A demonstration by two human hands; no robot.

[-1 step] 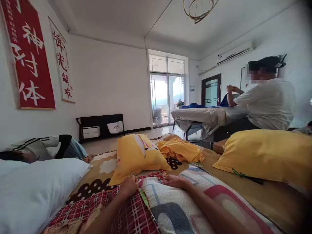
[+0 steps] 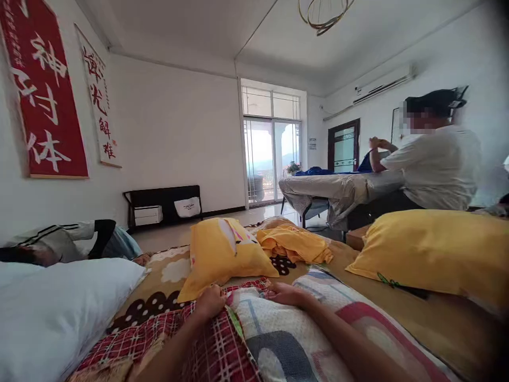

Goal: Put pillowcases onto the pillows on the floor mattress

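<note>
My left hand point(image 2: 210, 302) is closed on the edge of a red plaid cloth point(image 2: 207, 350) that lies over my lap. My right hand point(image 2: 284, 294) rests with fingers curled on the far end of a patterned pillow point(image 2: 286, 339) in white, grey and red, right beside the plaid cloth's edge. Both forearms reach forward from the bottom of the view. A yellow pillow point(image 2: 222, 254) lies just beyond my hands on the brown patterned mat point(image 2: 159, 281).
A white pillow point(image 2: 51, 313) lies at the left, and a larger yellow pillow point(image 2: 437, 254) at the right. Crumpled yellow cloth point(image 2: 294, 244) lies behind. Someone lies at far left point(image 2: 59, 241). Another person point(image 2: 433, 164) sits at a covered table point(image 2: 338, 191).
Both hands keep the same hold and place. Only the view has shifted very slightly.
</note>
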